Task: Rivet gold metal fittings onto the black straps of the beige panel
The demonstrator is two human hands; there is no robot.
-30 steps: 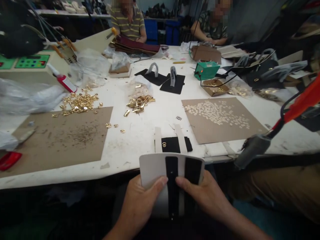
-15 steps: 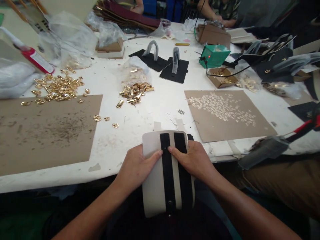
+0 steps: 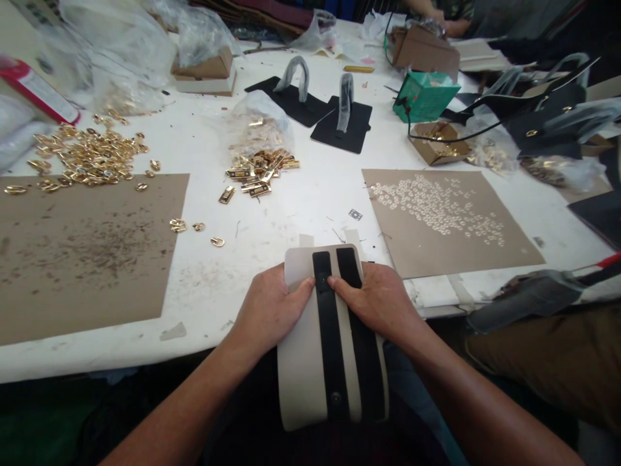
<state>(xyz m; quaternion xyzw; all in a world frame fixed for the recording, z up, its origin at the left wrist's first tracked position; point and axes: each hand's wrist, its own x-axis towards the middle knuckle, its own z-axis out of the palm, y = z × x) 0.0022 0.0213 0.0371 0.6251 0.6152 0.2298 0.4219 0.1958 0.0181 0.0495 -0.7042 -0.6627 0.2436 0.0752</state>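
Held at the table's front edge is a curved pale panel [image 3: 301, 369] with two black strips running down it. My left hand [image 3: 272, 304] is closed on the panel's left edge, its thumb lying on the front face. On the opposite edge, my right hand [image 3: 385, 301] grips with its thumb reaching across to the left black strip [image 3: 332, 343]. Both thumb tips press beside a small metal fastener [image 3: 323, 279] near the strip's upper end. A second round fastener [image 3: 336, 398] sits lower on that strip. My other fingers are hidden behind the panel.
Gold hardware [image 3: 92, 155] is heaped at left by a brown sheet [image 3: 145, 272]. Gold plates [image 3: 262, 171] spill from a plastic bag. Small rings [image 3: 436, 204] lie on another sheet [image 3: 417, 255]. Black pieces with wrapped handles [image 3: 347, 97] and a green box [image 3: 427, 96] stand farther back.
Both hands still hold the panel, which has tilted slightly, its lower end swinging a little right. A dark square around the upper fastener shows more clearly. The view has shifted slightly.
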